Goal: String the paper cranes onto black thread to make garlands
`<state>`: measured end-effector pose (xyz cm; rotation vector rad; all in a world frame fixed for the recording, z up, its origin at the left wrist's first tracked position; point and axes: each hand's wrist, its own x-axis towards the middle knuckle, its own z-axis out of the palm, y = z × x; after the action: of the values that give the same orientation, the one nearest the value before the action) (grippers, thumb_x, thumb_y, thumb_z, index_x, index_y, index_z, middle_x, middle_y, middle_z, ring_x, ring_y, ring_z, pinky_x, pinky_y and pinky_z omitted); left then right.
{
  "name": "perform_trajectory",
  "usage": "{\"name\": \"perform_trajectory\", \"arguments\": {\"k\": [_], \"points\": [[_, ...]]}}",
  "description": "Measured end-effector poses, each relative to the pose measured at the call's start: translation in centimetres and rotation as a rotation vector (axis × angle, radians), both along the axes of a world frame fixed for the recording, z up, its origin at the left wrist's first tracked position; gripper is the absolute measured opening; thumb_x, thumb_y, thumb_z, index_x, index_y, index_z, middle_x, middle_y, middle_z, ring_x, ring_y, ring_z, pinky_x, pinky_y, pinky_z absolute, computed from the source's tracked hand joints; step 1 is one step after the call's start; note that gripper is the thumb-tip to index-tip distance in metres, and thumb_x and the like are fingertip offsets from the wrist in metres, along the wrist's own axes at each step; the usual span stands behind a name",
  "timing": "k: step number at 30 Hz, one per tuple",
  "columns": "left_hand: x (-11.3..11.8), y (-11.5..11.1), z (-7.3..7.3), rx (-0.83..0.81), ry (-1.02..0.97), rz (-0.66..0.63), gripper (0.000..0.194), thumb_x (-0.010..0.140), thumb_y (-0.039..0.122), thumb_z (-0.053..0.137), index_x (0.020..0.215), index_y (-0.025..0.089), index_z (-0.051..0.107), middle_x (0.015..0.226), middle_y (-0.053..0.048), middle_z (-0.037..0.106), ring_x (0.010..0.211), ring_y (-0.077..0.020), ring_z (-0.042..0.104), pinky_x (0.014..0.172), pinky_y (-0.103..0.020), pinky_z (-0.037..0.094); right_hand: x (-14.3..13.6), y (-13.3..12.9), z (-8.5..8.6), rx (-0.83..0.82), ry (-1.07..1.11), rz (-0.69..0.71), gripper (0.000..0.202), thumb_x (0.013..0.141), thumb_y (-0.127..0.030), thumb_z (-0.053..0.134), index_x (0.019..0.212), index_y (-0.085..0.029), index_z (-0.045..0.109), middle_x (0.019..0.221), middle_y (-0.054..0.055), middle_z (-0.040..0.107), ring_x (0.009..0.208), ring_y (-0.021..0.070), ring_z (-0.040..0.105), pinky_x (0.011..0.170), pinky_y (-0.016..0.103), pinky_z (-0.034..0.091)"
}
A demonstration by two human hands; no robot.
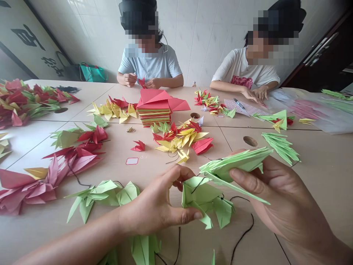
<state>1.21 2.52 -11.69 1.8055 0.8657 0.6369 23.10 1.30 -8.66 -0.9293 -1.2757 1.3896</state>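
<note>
My left hand [158, 204] is closed on a light-green origami crane [202, 193], its thumb along the lower edge and its fingers partly hidden behind the paper. In my right hand [284, 191], a flat bundle of folded green paper cranes [237, 165] is pinched under the thumb. The bundle sits just above and right of the crane, apparently touching it. A black thread [244, 235] runs near them and hangs over the table. More green cranes strung on thread [104, 195] lie beyond and under my left forearm.
A stack of red, yellow and green paper [154, 114] stands mid-table. Around it lie yellow and red cranes [187, 138], with a larger pile [30, 99] at far left. Two people sit opposite, one holding a red folded paper [142, 82]. A plastic bag [317, 108] lies at right.
</note>
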Motion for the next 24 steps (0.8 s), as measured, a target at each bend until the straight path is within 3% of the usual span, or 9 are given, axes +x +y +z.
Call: {"name": "perform_trajectory", "arguments": {"k": [2,7,11,15,18,21,24], "points": [[0.01,0.01,0.01,0.009,0.016,0.011,0.039,0.077,0.035,0.072,0.106,0.024,0.049,0.102,0.000,0.053,0.099,-0.0164,0.052,0.087,-0.029,0.046,-0.12,-0.08,-0.02,0.037,-0.014,-0.042,0.022,0.085,-0.025,0.066,0.105,-0.037,0.066,0.099,-0.003,0.071,0.088,0.0196,0.066,0.074,0.030,0.058],[0.00,0.02,0.06,0.050,0.027,0.032,0.038,0.078,0.033,0.071,0.109,0.022,0.050,0.103,-0.003,0.053,0.097,-0.0180,0.053,0.088,-0.032,0.046,-0.06,0.20,0.10,-0.033,-0.017,-0.050,0.027,0.084,-0.030,0.067,0.108,-0.042,0.064,0.078,-0.002,0.070,0.070,0.0203,0.064,0.056,0.030,0.055],[-0.05,-0.04,0.20,0.039,0.000,0.036,0.034,0.080,0.031,0.068,0.108,0.021,0.052,0.105,-0.004,0.055,0.098,-0.0191,0.053,0.087,-0.033,0.046,0.08,0.41,0.45,-0.081,0.008,-0.050,0.026,0.081,-0.031,0.070,0.103,-0.043,0.066,0.091,-0.001,0.071,0.081,0.0227,0.063,0.068,0.034,0.056],[-0.01,-0.13,0.46,0.003,-0.015,0.079,0.029,0.082,0.031,0.066,0.105,0.021,0.053,0.103,-0.003,0.057,0.097,-0.0183,0.054,0.085,-0.031,0.047,0.09,0.21,0.32,-0.070,0.019,-0.086,0.032,0.081,-0.032,0.071,0.109,-0.045,0.063,0.086,-0.002,0.070,0.075,0.0217,0.062,0.063,0.034,0.054],[0.09,-0.14,0.62,-0.023,0.005,0.119,0.026,0.081,0.032,0.067,0.101,0.021,0.055,0.096,-0.002,0.058,0.090,-0.0169,0.054,0.080,-0.030,0.047,0.00,0.02,0.25,-0.058,-0.008,-0.117,0.024,0.080,-0.033,0.070,0.103,-0.041,0.066,0.077,0.001,0.067,0.071,0.0232,0.062,0.060,0.035,0.054],[0.16,-0.08,0.73,-0.070,-0.010,0.142,0.026,0.081,0.034,0.067,0.099,0.021,0.055,0.094,-0.001,0.058,0.086,-0.0162,0.054,0.079,-0.029,0.046,-0.11,0.02,0.35,-0.049,0.001,-0.144,0.021,0.078,-0.032,0.072,0.098,-0.039,0.068,0.084,0.002,0.069,0.079,0.0251,0.063,0.068,0.038,0.055],[0.13,0.00,0.84,-0.108,-0.069,0.136,0.025,0.081,0.033,0.067,0.098,0.021,0.055,0.095,0.000,0.059,0.087,-0.0164,0.055,0.080,-0.030,0.045,-0.21,0.27,0.36,-0.033,0.028,-0.178,0.030,0.078,-0.031,0.073,0.105,-0.043,0.065,0.088,-0.002,0.070,0.080,0.0222,0.063,0.069,0.035,0.054]]}}
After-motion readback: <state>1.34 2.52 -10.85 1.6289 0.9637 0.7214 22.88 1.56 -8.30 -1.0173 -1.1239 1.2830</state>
